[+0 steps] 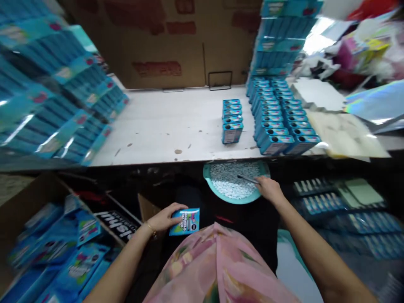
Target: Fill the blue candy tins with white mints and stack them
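Note:
My left hand (166,216) is closed on a flat blue candy packet (185,221) with printed lettering and a green patch, held low in front of my body. My right hand (269,188) grips the end of a slim metal utensil (248,179), whose far end lies over the small white pellets (233,189). They fill a turquoise basin (205,171) below the table edge. Whether the utensil has a scoop or a spoon bowl I cannot make out.
On the white table (151,130) stand a short row of blue boxes (232,132) and a longer double row (274,143). Stacked blue display packs (41,97) rise at left. A carton (63,185) of blue packets is lower left; trays (322,204) are lower right.

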`<action>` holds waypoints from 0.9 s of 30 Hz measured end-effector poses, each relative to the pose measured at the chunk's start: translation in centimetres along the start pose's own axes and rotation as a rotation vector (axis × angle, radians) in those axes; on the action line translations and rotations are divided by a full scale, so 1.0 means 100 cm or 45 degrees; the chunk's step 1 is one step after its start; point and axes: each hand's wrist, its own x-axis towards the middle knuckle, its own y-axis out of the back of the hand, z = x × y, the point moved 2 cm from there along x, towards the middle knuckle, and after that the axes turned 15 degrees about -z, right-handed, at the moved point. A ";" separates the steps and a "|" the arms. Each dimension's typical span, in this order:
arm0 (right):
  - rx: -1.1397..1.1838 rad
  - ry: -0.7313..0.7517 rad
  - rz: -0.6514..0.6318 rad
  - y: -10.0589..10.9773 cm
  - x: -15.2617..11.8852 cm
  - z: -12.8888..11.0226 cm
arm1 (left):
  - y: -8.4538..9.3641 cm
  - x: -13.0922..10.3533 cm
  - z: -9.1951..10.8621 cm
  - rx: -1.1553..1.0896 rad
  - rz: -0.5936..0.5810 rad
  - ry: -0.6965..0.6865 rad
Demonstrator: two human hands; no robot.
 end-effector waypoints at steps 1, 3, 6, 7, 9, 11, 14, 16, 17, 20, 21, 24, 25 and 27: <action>-0.059 -0.019 -0.005 0.004 -0.001 0.004 | -0.001 0.007 0.000 0.180 0.012 0.006; -0.141 -0.025 -0.017 0.009 0.000 0.009 | -0.007 0.015 0.004 0.464 0.023 0.042; -0.055 -0.028 -0.055 0.002 0.010 0.003 | -0.024 0.016 0.015 0.681 -0.034 0.184; 0.024 -0.036 -0.087 -0.003 0.016 -0.003 | -0.029 0.016 0.018 0.720 -0.044 0.238; 0.176 -0.055 -0.154 -0.017 0.032 -0.019 | -0.038 0.017 0.018 0.759 -0.019 0.316; 0.275 -0.075 -0.197 -0.030 0.050 -0.036 | -0.041 0.019 0.012 0.746 0.060 0.312; 0.396 -0.087 -0.218 -0.044 0.071 -0.052 | -0.031 0.020 0.003 0.588 0.216 0.132; 0.489 -0.054 -0.217 -0.049 0.077 -0.052 | -0.019 0.020 0.002 0.376 0.355 -0.009; 0.535 -0.026 -0.209 -0.050 0.077 -0.050 | -0.013 0.020 0.004 0.255 0.434 -0.051; 0.661 0.073 -0.169 -0.048 0.071 -0.038 | 0.002 0.030 0.020 -0.076 0.584 -0.106; 0.696 0.103 -0.155 -0.046 0.068 -0.033 | 0.004 0.037 0.027 -0.153 0.595 -0.122; 0.787 0.182 -0.111 -0.033 0.055 -0.019 | 0.009 0.065 0.051 -0.232 0.625 -0.176; 0.830 0.216 -0.087 -0.027 0.050 -0.015 | 0.010 0.076 0.058 -0.225 0.638 -0.195; 0.928 0.307 -0.035 -0.011 0.039 -0.008 | 0.012 0.096 0.069 -0.207 0.648 -0.247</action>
